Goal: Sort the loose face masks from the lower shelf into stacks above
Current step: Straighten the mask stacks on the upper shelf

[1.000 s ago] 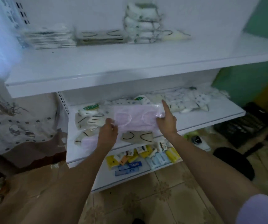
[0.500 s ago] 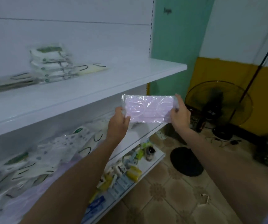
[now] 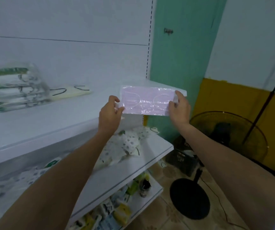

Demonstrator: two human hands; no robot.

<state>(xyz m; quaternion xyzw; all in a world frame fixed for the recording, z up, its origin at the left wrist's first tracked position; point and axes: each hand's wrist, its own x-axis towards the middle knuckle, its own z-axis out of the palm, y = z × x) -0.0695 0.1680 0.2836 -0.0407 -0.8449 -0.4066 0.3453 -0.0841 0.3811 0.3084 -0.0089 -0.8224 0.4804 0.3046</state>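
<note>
A second ago the pink mask (image 3: 147, 102), sealed in its clear wrapper, lay among the loose ones on the lower shelf (image 3: 151, 156). It has since been lifted clear and carried up and to the right, and now hangs at the right end of the upper shelf (image 3: 50, 123), held flat and facing the person. It is not yet set down. The grip is unchanged: the left hand (image 3: 110, 112) pinches the wrapper's left edge and the right hand (image 3: 180, 108) its right edge, fingers (image 3: 177, 94) closed on the plastic. My judgement is that the pick is done and only the placing remains. No pink pile shows above, so this one probably starts a new stack on the bare right part of that shelf.

The white shelf unit fills the left of the view. On the upper shelf, far to the left, stands a blurred stack (image 3: 17, 87) of wrapped masks with green labels, with cream masks (image 3: 70, 92) just beside it. The lower shelf carries a jumble of spotted masks (image 3: 130, 143), so much sorting is left. The bottom shelf (image 3: 151, 195) holds small yellow and blue packets (image 3: 122, 211).

To the right are a green wall (image 3: 180, 63), a yellow panel (image 3: 233, 97), a standing fan (image 3: 229, 136) on a tiled floor (image 3: 166, 218) and a dark crate (image 3: 183, 155).
</note>
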